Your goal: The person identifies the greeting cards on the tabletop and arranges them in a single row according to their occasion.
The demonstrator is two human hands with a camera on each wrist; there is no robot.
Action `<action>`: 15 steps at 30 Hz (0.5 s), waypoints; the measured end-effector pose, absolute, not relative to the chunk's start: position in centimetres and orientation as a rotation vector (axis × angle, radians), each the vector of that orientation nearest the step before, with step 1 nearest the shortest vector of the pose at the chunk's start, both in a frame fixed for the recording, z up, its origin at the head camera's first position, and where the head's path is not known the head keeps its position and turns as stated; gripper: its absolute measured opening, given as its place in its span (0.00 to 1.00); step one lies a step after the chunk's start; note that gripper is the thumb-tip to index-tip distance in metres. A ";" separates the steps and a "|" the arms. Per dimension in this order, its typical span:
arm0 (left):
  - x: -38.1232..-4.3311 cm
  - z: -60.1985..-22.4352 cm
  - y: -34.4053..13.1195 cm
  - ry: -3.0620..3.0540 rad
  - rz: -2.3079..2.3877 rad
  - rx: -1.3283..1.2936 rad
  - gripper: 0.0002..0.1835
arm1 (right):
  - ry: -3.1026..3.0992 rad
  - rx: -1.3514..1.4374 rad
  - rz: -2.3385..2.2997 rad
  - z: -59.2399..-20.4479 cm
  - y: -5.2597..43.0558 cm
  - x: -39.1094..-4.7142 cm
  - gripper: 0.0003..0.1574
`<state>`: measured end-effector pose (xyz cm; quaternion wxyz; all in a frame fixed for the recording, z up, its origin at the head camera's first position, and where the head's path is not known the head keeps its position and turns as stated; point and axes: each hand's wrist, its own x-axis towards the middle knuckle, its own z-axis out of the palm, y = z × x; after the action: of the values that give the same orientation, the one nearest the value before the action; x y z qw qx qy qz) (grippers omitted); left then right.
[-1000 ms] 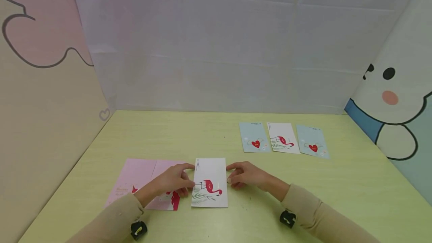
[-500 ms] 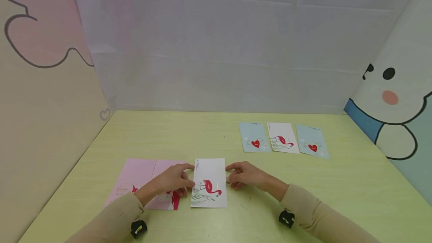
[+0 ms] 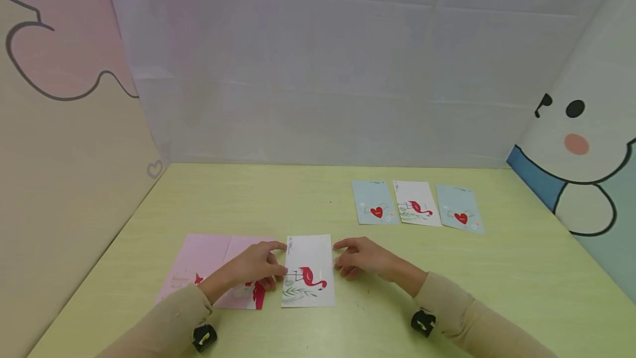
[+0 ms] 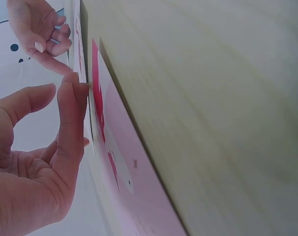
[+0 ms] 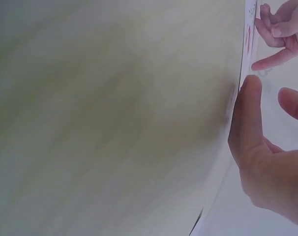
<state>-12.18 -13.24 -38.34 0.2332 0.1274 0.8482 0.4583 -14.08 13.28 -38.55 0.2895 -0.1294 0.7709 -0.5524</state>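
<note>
Head view: flamingo card between left hand, touching, and right hand, just beside; both relaxed, grasping nothing.

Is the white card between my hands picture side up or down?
Picture side up: in the head view, the white card shows its red flamingo and green leaves.

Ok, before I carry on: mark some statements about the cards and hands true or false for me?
1. The near flamingo card lies between the left hand and right hand. True.
2. The pink printed paper is on the right hand's side. False: the pink printed paper lies on the left hand's side.
3. The far row's left card and right card are blue with red hearts. True.
4. The far row's middle card is pink. False: the middle card is white, with a flamingo.
</note>
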 end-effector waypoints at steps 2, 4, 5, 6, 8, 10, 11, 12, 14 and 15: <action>-12.2 -38.3 -13.2 2.332 1.266 0.358 0.31 | 2.045 -0.354 -1.509 -38.3 13.7 -14.2 0.26; -12.3 -38.3 -13.2 2.346 1.278 0.359 0.31 | 2.036 -0.370 -1.551 -37.9 14.2 -14.4 0.26; -12.4 -38.3 -13.2 2.356 1.288 0.359 0.30 | 2.030 -0.378 -1.576 -37.6 14.4 -14.6 0.27; -12.4 -38.3 -13.1 2.366 1.302 0.356 0.30 | 2.027 -0.385 -1.600 -37.4 14.8 -14.8 0.27; -12.6 -38.2 -13.0 2.392 1.342 0.355 0.28 | 2.033 -0.396 -1.647 -36.9 15.4 -15.1 0.27; -12.8 -38.2 -12.8 2.404 1.409 0.359 0.26 | 2.054 -0.387 -1.689 -36.6 16.1 -15.5 0.27; -13.0 -38.2 -12.7 2.405 1.449 0.369 0.25 | 2.065 -0.376 -1.709 -36.4 16.4 -15.7 0.27; -13.1 -38.1 -12.5 2.404 1.491 0.378 0.25 | 2.074 -0.367 -1.728 -36.2 16.7 -15.8 0.27; -13.3 -38.0 -12.1 2.378 1.595 0.391 0.24 | 2.083 -0.339 -1.771 -36.0 17.4 -16.0 0.27; -13.4 -37.9 -11.9 2.360 1.645 0.397 0.24 | 2.084 -0.326 -1.790 -36.0 17.7 -16.1 0.27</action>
<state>-13.45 -11.88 -37.91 0.1185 0.1356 0.8071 0.5623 -16.08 17.75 -35.96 0.1865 -0.1157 0.7402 -0.6356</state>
